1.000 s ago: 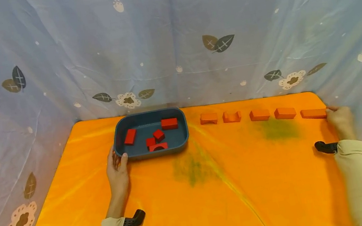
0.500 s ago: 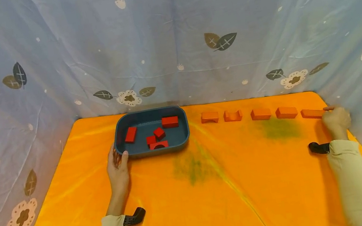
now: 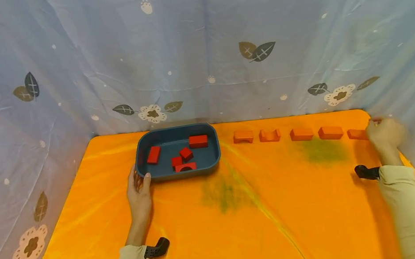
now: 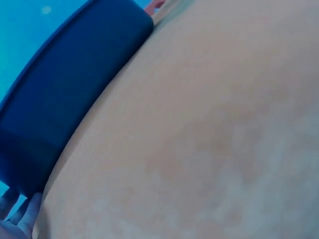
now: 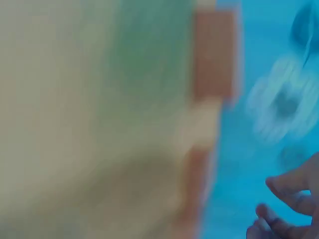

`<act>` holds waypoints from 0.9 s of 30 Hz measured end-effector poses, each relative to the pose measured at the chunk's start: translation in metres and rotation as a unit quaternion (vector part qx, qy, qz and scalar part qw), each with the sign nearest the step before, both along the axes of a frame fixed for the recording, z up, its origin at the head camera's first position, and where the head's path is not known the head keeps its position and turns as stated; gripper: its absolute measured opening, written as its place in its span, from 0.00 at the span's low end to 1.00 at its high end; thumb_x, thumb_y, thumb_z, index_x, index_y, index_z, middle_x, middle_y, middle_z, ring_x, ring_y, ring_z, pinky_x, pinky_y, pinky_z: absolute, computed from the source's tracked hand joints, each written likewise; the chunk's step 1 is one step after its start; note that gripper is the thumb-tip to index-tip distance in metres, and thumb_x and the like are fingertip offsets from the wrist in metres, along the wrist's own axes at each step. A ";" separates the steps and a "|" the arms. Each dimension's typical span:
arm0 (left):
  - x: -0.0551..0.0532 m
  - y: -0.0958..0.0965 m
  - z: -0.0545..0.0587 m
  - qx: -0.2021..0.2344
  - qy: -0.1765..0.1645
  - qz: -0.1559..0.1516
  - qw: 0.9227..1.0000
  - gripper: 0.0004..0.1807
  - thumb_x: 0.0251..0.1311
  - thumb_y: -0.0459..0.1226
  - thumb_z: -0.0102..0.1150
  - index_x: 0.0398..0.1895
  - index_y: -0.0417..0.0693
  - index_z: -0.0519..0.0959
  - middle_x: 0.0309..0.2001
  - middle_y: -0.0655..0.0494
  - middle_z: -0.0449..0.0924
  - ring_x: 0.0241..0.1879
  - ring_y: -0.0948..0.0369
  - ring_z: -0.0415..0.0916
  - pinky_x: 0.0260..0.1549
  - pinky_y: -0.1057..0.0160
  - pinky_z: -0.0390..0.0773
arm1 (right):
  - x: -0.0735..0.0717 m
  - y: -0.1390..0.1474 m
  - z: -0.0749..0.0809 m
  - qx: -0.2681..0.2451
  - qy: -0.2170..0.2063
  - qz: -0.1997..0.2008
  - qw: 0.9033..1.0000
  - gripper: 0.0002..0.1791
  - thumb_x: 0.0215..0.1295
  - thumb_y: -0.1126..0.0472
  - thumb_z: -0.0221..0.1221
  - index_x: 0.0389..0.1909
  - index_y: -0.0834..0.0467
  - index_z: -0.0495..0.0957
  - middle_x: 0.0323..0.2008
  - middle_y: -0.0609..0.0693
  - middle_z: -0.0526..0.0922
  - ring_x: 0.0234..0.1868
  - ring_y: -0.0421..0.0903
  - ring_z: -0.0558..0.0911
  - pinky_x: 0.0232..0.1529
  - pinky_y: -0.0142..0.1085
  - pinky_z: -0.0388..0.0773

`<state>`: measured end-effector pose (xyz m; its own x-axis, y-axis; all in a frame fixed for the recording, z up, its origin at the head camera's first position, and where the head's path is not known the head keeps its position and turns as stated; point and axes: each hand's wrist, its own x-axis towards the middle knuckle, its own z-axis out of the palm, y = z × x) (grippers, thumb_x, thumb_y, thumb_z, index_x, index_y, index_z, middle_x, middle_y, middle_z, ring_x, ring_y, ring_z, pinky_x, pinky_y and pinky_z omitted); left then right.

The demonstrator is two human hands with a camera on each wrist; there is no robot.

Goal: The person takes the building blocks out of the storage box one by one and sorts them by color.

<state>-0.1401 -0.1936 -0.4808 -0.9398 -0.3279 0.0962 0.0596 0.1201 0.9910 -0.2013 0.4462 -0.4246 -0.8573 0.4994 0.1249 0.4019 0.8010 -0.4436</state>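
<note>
My left hand [image 3: 139,198] holds the near left corner of a dark blue tray [image 3: 205,171], thumb by the rim and fingers along the outside. In the left wrist view, fingertips [image 4: 31,211] meet the corner of the tray [image 4: 75,94]. Several red blocks [image 3: 198,141] lie inside it. At the far right, my blurred right hand [image 3: 387,136] overlaps the right end of a flat orange block [image 3: 357,134]. In the right wrist view, that hand's fingers [image 5: 291,181] are bent and spread apart, with nothing seen between them, beside two blurred blocks, one a rectangular block [image 5: 214,55].
Along the back of the orange-covered table [image 3: 216,244] runs a row with an arch block [image 3: 243,136], an upturned arch block [image 3: 270,136] and rectangular blocks [image 3: 301,134]. A patterned curtain [image 3: 167,73] rises behind and on both sides.
My right hand has shifted left, covering more of the last orange block, and its fingers now look raised. My left hand stays on the tray. The head view has shifted slightly.
</note>
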 end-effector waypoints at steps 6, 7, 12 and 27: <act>0.000 0.000 0.001 0.004 -0.002 -0.001 1.000 0.36 0.72 0.41 0.53 0.77 0.45 0.52 0.73 0.44 0.57 0.71 0.50 0.56 0.70 0.52 0.56 | -0.017 -0.065 0.028 0.001 0.079 0.122 0.989 0.21 0.73 0.58 0.49 0.50 0.70 0.80 0.42 0.72 0.81 0.27 0.63 0.76 0.17 0.40 0.65; 0.000 0.001 0.001 0.005 -0.002 -0.002 1.000 0.36 0.72 0.41 0.53 0.77 0.45 0.52 0.73 0.44 0.57 0.71 0.50 0.55 0.71 0.52 0.56 | -0.019 -0.077 0.030 0.006 0.092 0.136 0.986 0.19 0.72 0.58 0.51 0.49 0.69 0.81 0.39 0.70 0.82 0.26 0.62 0.76 0.16 0.38 0.64; 0.000 0.002 0.001 0.014 -0.007 0.001 1.000 0.35 0.72 0.41 0.53 0.78 0.47 0.52 0.73 0.46 0.58 0.71 0.51 0.56 0.70 0.52 0.57 | -0.034 -0.137 0.037 -0.005 0.115 0.199 0.973 0.16 0.71 0.59 0.55 0.45 0.67 0.84 0.36 0.67 0.84 0.31 0.60 0.81 0.20 0.36 0.67; 0.000 -0.002 0.003 0.011 -0.011 0.000 1.000 0.35 0.72 0.38 0.52 0.78 0.47 0.52 0.73 0.44 0.57 0.70 0.49 0.56 0.69 0.49 0.58 | -0.049 -0.295 0.031 -0.116 0.125 0.453 0.875 0.11 0.67 0.65 0.61 0.46 0.66 0.84 0.41 0.59 0.86 0.39 0.55 0.83 0.45 0.48 0.82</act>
<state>-0.1406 -0.1952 -0.4781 -0.9416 -0.3296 0.0689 0.0381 0.0990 0.9944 -0.2500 0.1513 -0.3938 -0.8746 -0.3347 0.3509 -0.4848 0.6164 -0.6205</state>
